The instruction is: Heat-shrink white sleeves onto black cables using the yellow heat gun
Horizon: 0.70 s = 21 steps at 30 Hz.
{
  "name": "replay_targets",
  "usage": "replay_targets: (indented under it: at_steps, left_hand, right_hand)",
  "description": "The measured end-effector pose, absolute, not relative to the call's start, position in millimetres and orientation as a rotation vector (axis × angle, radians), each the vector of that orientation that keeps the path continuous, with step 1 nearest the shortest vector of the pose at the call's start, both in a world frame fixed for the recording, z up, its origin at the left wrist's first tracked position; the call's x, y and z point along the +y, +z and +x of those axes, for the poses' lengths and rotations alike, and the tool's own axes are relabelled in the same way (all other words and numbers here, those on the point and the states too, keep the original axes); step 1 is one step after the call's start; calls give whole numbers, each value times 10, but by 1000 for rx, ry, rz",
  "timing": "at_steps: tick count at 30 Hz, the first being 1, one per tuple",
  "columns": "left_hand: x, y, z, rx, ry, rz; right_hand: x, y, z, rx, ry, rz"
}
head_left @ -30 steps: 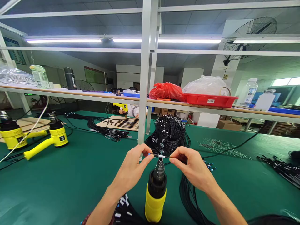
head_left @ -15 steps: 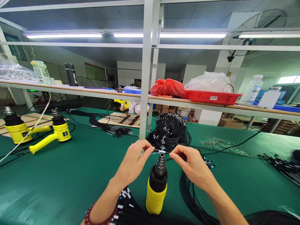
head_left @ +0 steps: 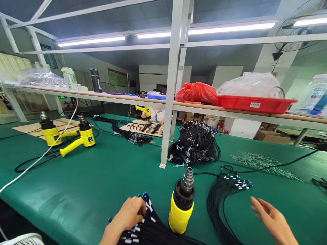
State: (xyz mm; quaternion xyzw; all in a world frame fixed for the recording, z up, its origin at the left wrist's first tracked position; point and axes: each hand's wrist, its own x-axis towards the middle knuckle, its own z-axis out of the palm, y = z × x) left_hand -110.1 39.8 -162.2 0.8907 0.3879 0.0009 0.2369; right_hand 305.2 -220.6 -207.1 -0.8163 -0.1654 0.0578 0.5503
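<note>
My left hand is at the near bundle of black cables, which have white sleeves and blue tips. Its fingers curl down and close at the cable ends; the fingertips are partly hidden. To the right, my right hand is held above the mat, fingers stretched out and holding nothing. Between my hands stands a yellow heat gun, upright with its stepped metal nozzle pointing up. A second bundle of black cables lies curved between the heat gun and my right hand, its white-sleeved ends pointing right.
Two more yellow heat guns stand on the left. A white shelf post rises behind my heat gun, beside a large heap of black cables. Thin wire pieces lie to the right. Across the table, a person handles another heat gun.
My hands have parted from the white-sleeved cable above the nozzle. The left dropped to the near bundle; the right let go and moved right. The view has turned left.
</note>
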Motion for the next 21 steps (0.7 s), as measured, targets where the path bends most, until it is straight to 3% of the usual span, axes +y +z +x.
replay_targets:
  at_steps: [4,11,21]
  left_hand:
    - [390,-1764,-1185,1007,-47,2451]
    - [431,-1835,-1256,967,133,2539]
    - [-179,-166,-1134,526,371,2696]
  right_hand:
    - [-2211,-2067,2800,-434,361,-1836]
    - [-2048,-1610,2440,-655,365,-1791]
    - [-2067,-457,1623,-1189,190,-1743]
